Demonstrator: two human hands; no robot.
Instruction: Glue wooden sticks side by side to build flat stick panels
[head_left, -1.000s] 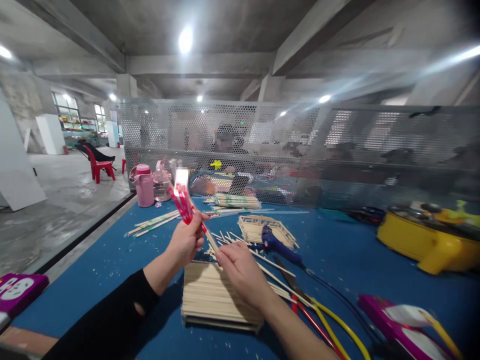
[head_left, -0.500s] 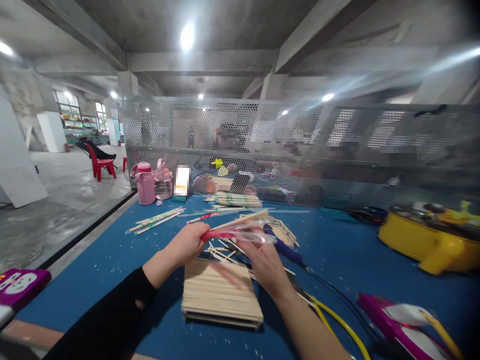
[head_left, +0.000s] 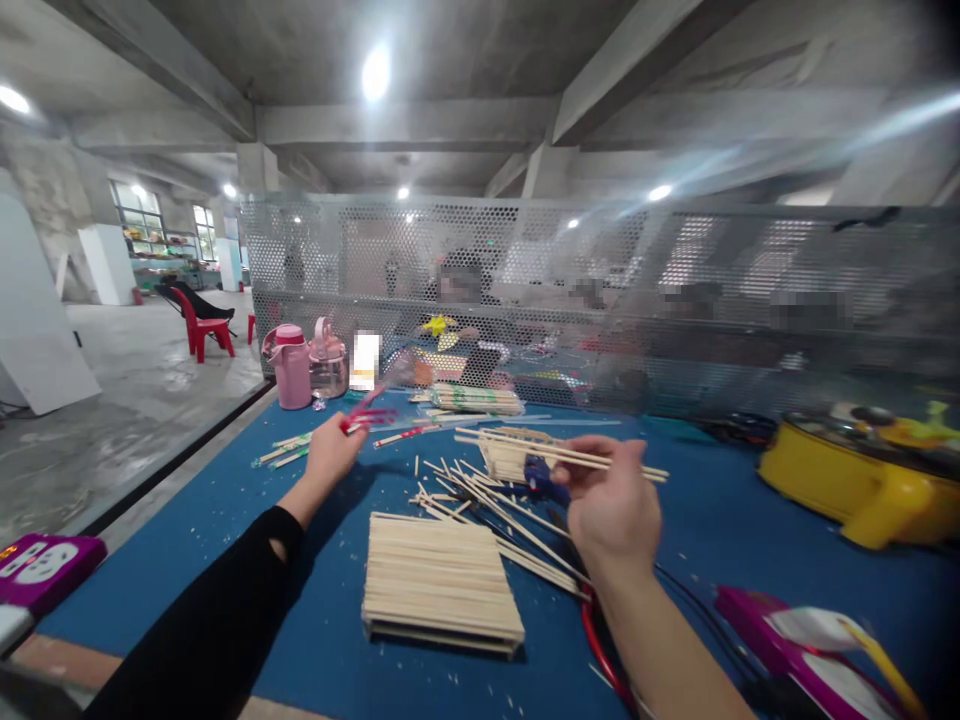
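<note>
My left hand (head_left: 334,452) is closed on a clear plastic wrapper (head_left: 369,412) with red print, blurred by motion. On the right, my right hand (head_left: 615,500) grips a pair of wooden chopsticks (head_left: 517,442), held nearly level above the table. Below and between the hands lies a flat box-like panel (head_left: 439,580) built of chopsticks side by side. Loose sticks and cut pieces (head_left: 480,495) are scattered just behind it. A blue glue gun (head_left: 541,478) rests near my right hand, partly hidden by it. Behind it is another stick piece (head_left: 504,460).
Wrapped chopsticks (head_left: 289,452) lie at the left, and a wrapped bundle (head_left: 476,399) is at the back. A pink jug (head_left: 291,370) stands by a perforated metal screen (head_left: 570,300). Yellow pot (head_left: 832,480) and purple power strip (head_left: 795,640) are on the right.
My hands have moved apart. The chopsticks have come out of the red-printed wrapper: my right hand has carried them right, while my left hand has taken the wrapper left.
</note>
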